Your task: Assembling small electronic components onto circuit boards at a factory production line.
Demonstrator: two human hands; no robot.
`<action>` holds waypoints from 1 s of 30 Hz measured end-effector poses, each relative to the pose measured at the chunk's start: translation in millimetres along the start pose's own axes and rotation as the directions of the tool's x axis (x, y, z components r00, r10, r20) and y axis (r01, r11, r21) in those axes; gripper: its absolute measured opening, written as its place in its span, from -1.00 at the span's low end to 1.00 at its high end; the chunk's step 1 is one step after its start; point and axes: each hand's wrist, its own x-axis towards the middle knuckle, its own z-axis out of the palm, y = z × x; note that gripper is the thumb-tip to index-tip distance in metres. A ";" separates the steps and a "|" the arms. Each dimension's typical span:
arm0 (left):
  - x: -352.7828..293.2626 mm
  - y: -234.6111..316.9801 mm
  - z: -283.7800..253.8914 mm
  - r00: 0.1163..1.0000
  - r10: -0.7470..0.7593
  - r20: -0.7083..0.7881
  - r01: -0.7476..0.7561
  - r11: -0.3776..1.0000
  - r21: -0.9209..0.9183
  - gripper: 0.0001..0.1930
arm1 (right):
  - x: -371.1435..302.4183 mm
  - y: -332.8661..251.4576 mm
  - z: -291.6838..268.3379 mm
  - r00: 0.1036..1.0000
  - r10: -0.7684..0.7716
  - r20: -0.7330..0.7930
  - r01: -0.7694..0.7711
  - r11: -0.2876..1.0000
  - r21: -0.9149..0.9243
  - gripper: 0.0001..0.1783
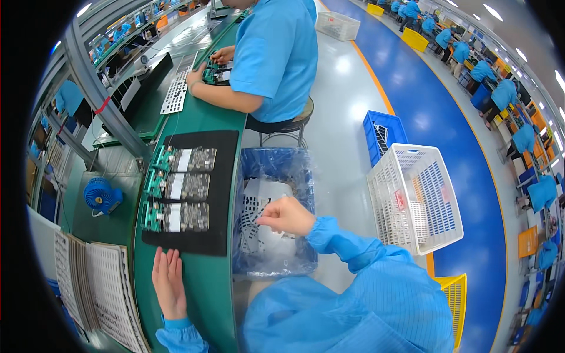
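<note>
My left hand rests low over the green bench, fingers stretched out and holding nothing, just short of the black mat. Three circuit boards lie in a column on that mat, each with a white strip and a green clamp-like fixture at its left end. Off the bench's right edge, my right hand is raised above a blue bin lined with clear plastic. Its thumb and fingertips are pinched together; what is between them, if anything, is too small to tell. White sheets with black patches lie inside the bin.
A co-worker sits ahead at the same bench, hands on another board. At left stand a small blue fan and stacked white sheets with dark spots. White, blue and yellow baskets occupy the floor at right.
</note>
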 end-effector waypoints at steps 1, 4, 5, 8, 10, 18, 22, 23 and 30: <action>6.1 -4.1 5.2 0.999 0.038 0.016 -0.037 0.999 -0.034 -0.39 | 3.4 -25.4 -16.4 0.888 0.270 0.372 -0.357 0.915 0.187 -0.70; 9.5 -13.8 4.1 0.990 0.113 0.087 -0.110 0.993 -0.049 -0.37 | 7.2 -63.4 -30.4 0.899 -0.190 0.394 -0.030 0.871 0.490 -0.79; 1.4 -16.7 4.9 0.992 0.089 0.089 -0.086 0.996 -0.038 -0.35 | 6.1 -75.6 -42.5 0.821 -0.308 0.480 -0.060 0.790 0.610 -0.78; -33.9 -16.2 6.5 0.999 0.014 -0.028 -0.010 0.989 0.147 -0.39 | 31.6 -107.1 -38.7 0.107 -0.982 0.155 0.131 0.168 0.977 -0.60; -53.0 -16.4 -0.5 0.998 0.040 0.039 -0.046 0.984 0.169 -0.43 | 6.2 -166.4 -59.6 0.178 -0.983 -0.037 -0.182 -0.069 0.981 -0.61; -193.6 -58.0 -76.2 0.902 0.245 -0.356 -0.156 0.953 0.260 -0.63 | 18.0 -210.8 53.1 0.119 -0.908 -0.403 -0.531 -0.401 0.747 -0.79; -238.6 -90.4 -91.5 0.756 0.292 -0.586 -0.178 0.953 0.246 -0.70 | 15.3 -224.7 117.0 0.060 -0.908 -0.414 -0.664 -0.346 0.662 -0.81; -246.4 -100.7 -94.1 0.700 0.304 -0.646 -0.208 0.953 0.222 -0.72 | 12.3 -228.7 131.4 0.046 -0.908 -0.416 -0.693 -0.329 0.642 -0.82; -249.9 -123.6 -83.6 0.449 0.648 -0.615 -0.162 0.736 0.657 -0.81 | -9.5 -256.8 202.6 -0.062 -0.898 -0.435 -0.806 -0.212 0.553 -0.84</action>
